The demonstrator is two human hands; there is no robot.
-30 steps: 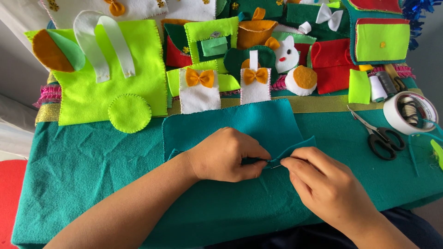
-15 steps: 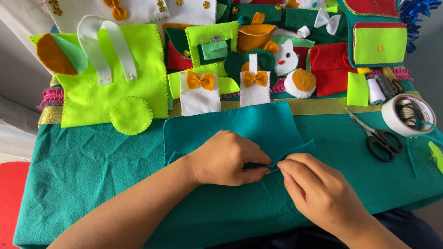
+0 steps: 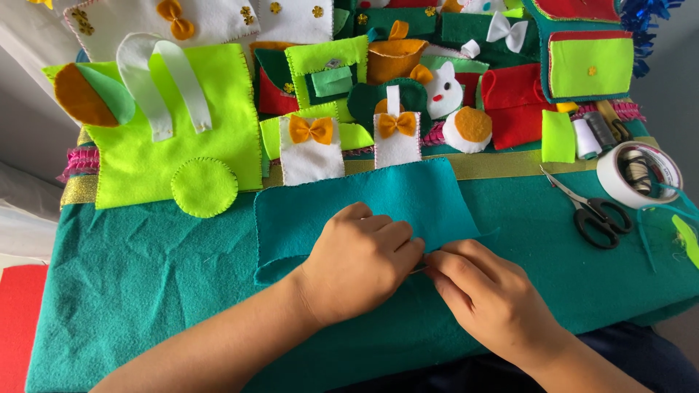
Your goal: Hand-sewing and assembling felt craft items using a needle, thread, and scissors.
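Two hands meet at the lower centre of the frame over a teal felt piece (image 3: pixel 364 200). Left hand (image 3: pixel 360 262) lies knuckles up, fingers curled and pressed together on the lower right edge of that piece; right hand (image 3: pixel 488 298) faces it, thumb and forefinger pinched on a thin metal needle (image 3: pixel 419 269), which shows only as a glint between the two hands. The teal felt piece lies flat at mid-frame, its lower left corner curling up, on a darker green felt sheet (image 3: pixel 145 284) that covers the surface. Black-handled scissors (image 3: pixel 590 211) lie closed at the right, well apart from the hands, and beside them, at the right edge, sits a white tape roll (image 3: pixel 619 189). Just above it stand two thread spools (image 3: pixel 591 137). Across the upper frame lies a row of finished felt items: a large lime green panel (image 3: pixel 218 124) with white straps at the upper left, two small white pockets with orange bows (image 3: pixel 342 138) at centre, and a red pouch (image 3: pixel 517 102) at the upper right.
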